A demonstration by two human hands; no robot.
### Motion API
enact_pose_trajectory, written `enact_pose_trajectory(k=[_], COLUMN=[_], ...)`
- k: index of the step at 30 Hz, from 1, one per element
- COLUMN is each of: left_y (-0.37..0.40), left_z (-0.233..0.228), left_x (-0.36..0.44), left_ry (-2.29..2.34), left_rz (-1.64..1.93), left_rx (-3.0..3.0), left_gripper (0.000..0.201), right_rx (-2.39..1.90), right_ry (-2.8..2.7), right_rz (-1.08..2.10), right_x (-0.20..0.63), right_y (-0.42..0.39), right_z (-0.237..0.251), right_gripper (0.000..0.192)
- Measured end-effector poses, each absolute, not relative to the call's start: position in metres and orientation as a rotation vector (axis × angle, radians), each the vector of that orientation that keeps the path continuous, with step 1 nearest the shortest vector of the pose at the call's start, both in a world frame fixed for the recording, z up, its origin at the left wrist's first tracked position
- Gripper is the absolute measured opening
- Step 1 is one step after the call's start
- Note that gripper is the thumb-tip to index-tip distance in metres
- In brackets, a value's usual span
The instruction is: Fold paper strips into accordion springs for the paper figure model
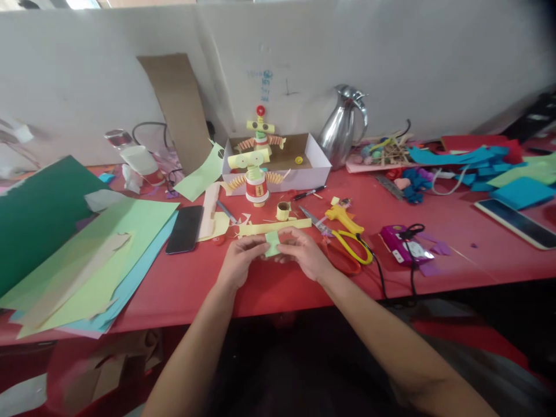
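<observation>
A red table [269,289] carries everything. A white cardboard box [319,168] stands toward the back. Just in front of the box stands a paper robot figure [255,179]; left of the box lie a black phone [185,229] and loose sheets of green paper [93,255] (some blue beneath). Right of the box stand a steel jug [341,130], yellow-handled scissors [351,237], a purple glue gun [402,243] and blue paper scraps [469,156].

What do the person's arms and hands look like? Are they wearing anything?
Both arms are bare, with no sleeves showing. The left hand and right hand wear no gloves. No watch, ring or bracelet shows, though the picture is a bit blurry.
</observation>
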State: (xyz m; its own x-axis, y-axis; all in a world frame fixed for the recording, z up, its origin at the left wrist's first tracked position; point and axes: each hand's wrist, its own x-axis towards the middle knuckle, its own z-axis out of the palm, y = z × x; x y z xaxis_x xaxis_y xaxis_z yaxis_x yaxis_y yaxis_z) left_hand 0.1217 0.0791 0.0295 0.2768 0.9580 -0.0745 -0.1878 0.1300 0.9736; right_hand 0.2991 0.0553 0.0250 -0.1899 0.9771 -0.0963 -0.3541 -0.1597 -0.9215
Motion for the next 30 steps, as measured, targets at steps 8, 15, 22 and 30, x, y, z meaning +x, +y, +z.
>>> enact_pose_trajectory(k=[8, 15, 22, 30], left_y=[0.0778, 0.0771, 0.0769, 0.0784], left_z=[0.0287, 0.0307, 0.0332, 0.0292], left_x=[0.1246, 0.1240, 0.1211, 0.1161], left_ry=[0.925, 0.910, 0.850, 0.931], left_rz=[1.061, 1.018, 1.011, 1.007], left_rx=[1.073, 1.071, 1.198, 1.540], left_gripper=[0.015, 0.020, 0.018, 0.018], right_rx=[-0.934, -0.904, -0.847, -0.831], right_ry=[-0.940, -0.976, -0.975, -0.946], right_rz=[1.652, 1.655, 1.679, 1.683], right_x=[0.2994, 0.2997, 0.3009, 0.3010], right_y=[0.0557, 0.0540, 0.0533, 0.0531], right_z=[0.0260, 0.0262, 0.0257, 0.0238], right_gripper=[0.029, 0.023, 0.021, 0.018])
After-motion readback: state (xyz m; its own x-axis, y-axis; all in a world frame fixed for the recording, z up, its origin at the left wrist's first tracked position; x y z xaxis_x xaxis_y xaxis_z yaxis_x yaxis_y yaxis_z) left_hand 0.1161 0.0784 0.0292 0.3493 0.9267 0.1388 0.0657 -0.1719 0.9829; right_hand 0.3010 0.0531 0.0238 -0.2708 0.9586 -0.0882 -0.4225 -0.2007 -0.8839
